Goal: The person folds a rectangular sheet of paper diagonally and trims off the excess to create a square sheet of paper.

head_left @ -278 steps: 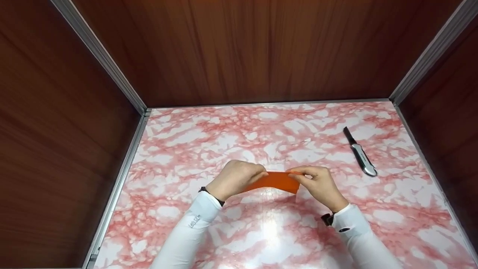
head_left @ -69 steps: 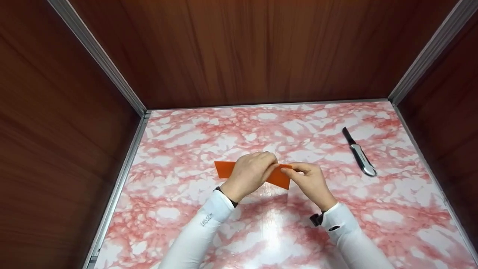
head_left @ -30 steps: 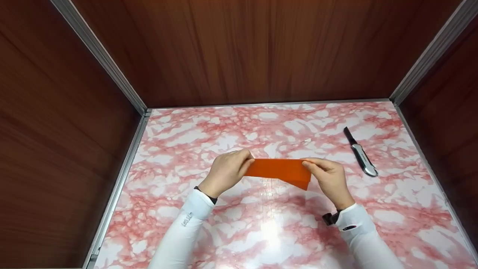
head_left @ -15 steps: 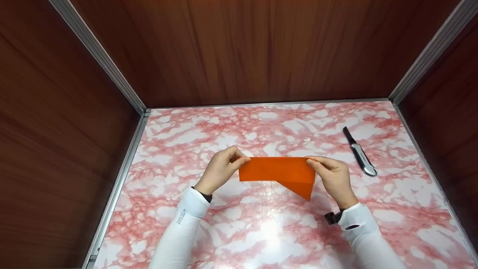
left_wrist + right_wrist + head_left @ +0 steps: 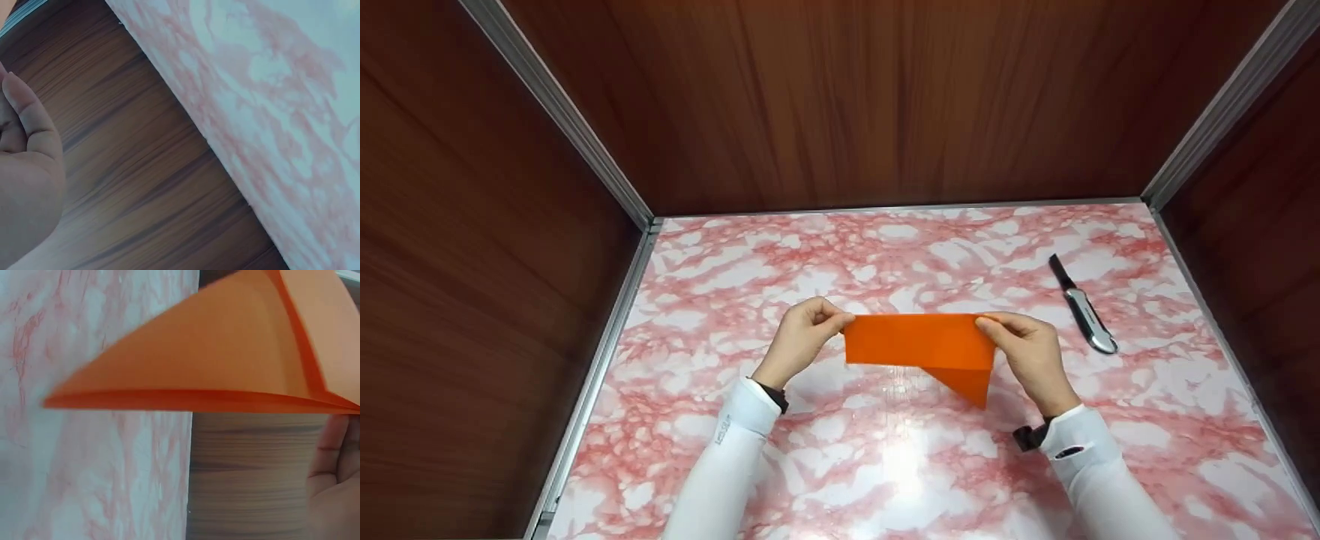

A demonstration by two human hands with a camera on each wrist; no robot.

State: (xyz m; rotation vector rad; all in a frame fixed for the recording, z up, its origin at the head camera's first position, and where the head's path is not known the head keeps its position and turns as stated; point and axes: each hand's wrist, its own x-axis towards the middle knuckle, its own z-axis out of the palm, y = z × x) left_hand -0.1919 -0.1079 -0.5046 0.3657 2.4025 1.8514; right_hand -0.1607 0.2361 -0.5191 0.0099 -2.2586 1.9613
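A folded sheet of orange paper (image 5: pixel 919 341) is stretched between both hands above the marbled table. Its top edge is straight, and a pointed flap hangs below its right part. My left hand (image 5: pixel 802 337) pinches the upper left corner between thumb and fingers; in the left wrist view only part of that hand (image 5: pixel 28 152) shows, at the left edge. At the upper right corner my right hand (image 5: pixel 1027 352) pinches the paper. Seen from the right wrist, the orange paper (image 5: pixel 202 349) shows layered folds running to a point, with the right hand (image 5: pixel 337 484) at the right edge.
A utility knife (image 5: pixel 1084 311) with its dark blade out lies on the table at the right. The red and white marbled tabletop (image 5: pixel 720 300) is bounded by metal rails and dark wood panels (image 5: pixel 840 105) at the back and both sides.
Earlier the left hand was over the paper's middle, near the right hand; it has moved left to the corner. The hands spread the paper, and it now faces up more, its flap hanging lower.
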